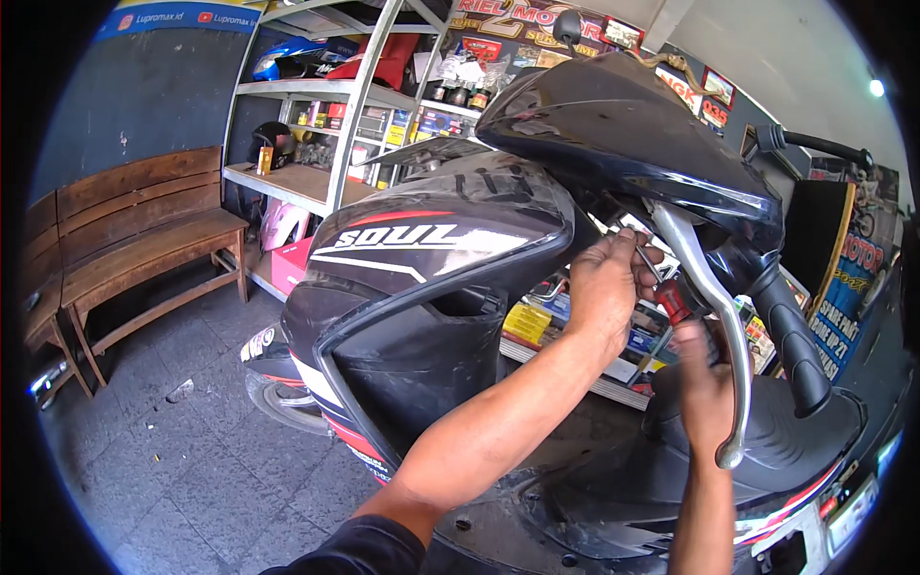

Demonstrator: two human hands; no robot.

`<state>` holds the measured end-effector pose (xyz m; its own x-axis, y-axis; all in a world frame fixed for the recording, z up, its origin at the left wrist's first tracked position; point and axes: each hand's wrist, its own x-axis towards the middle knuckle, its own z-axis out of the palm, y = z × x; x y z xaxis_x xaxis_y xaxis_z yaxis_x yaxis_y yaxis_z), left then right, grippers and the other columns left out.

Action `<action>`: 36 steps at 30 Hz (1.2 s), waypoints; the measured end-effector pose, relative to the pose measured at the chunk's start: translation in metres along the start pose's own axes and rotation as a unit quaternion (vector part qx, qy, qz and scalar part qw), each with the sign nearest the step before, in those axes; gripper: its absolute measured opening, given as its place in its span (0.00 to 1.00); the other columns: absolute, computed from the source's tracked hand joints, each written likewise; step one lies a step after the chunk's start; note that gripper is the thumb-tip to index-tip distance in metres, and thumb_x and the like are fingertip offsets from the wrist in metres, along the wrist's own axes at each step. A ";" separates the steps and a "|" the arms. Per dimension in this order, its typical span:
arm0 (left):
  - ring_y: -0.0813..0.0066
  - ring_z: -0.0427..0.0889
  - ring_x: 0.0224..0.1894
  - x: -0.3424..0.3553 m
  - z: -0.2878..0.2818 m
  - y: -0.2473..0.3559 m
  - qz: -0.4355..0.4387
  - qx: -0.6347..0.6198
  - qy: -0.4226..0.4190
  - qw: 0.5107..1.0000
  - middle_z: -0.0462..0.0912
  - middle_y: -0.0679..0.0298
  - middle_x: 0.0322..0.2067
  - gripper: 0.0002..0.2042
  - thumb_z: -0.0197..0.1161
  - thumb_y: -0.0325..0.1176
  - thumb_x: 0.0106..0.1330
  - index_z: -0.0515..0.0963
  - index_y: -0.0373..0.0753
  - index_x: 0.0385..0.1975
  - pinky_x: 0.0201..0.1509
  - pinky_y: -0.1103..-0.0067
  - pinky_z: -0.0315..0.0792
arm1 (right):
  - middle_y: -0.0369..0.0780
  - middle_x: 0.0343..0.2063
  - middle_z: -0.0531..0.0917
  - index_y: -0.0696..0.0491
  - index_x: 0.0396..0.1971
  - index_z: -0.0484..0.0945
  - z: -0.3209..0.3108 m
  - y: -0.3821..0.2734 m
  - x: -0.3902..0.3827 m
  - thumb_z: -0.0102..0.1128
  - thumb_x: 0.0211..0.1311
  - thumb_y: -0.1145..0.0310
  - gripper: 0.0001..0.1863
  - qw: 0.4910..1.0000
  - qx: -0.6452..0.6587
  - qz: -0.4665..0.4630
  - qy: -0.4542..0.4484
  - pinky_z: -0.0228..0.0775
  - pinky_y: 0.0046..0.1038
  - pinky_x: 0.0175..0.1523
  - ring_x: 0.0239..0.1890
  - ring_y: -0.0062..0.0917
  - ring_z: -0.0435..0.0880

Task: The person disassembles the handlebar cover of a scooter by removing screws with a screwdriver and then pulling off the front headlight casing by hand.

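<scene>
beside the brake lever (pixel 738 364), the right hand (pixel 703 395) grips a red-handled screwdriver (pixel 675 302), its shaft slanting up-left toward the left hand (pixel 606 280), whose fingers curl, hold unclear.

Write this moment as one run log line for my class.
left hand: beside red-handled, metal-shafted screwdriver | right hand: blurred, at the screwdriver's lower end | near: curved silver metal lever, glossy dark plastic handlebar cover

White lettering (pixel 398 238) on scooter panel (pixel 498 215) and blue banner (pixel 144 23)
</scene>
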<state>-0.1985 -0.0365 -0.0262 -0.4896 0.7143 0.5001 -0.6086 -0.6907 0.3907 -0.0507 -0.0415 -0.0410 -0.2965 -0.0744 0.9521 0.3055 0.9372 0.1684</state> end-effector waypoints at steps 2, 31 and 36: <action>0.85 0.73 0.22 0.002 -0.001 -0.004 0.012 0.000 0.005 1.000 0.82 0.65 0.28 0.13 0.49 0.38 0.76 0.76 0.35 0.39 0.25 0.85 0.69 | 0.40 0.21 0.79 0.58 0.42 0.77 -0.005 -0.008 -0.006 0.59 0.68 0.57 0.18 0.819 0.348 0.451 0.074 0.65 0.22 0.23 0.19 0.21 0.78; 0.84 0.73 0.23 0.001 -0.001 0.002 -0.040 -0.037 -0.014 0.998 0.82 0.65 0.28 0.12 0.48 0.39 0.77 0.74 0.39 0.38 0.29 0.84 0.71 | 0.41 0.30 0.77 0.62 0.54 0.68 0.009 -0.021 -0.017 0.54 0.69 0.68 0.19 0.850 0.256 0.435 0.152 0.63 0.17 0.22 0.19 0.15 0.72; 0.85 0.71 0.21 0.000 0.002 0.002 -0.052 -0.033 -0.011 0.998 0.82 0.64 0.28 0.12 0.48 0.39 0.77 0.74 0.38 0.39 0.27 0.84 0.69 | 0.36 0.24 0.76 0.61 0.51 0.71 0.014 -0.017 -0.022 0.56 0.67 0.70 0.16 0.941 0.159 0.271 0.127 0.59 0.16 0.18 0.17 0.12 0.69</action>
<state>-0.1981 -0.0385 -0.0236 -0.4081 0.7789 0.4762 -0.6961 -0.6029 0.3898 -0.0622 -0.0507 -0.0683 0.0621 0.4028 0.9132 0.0510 0.9125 -0.4060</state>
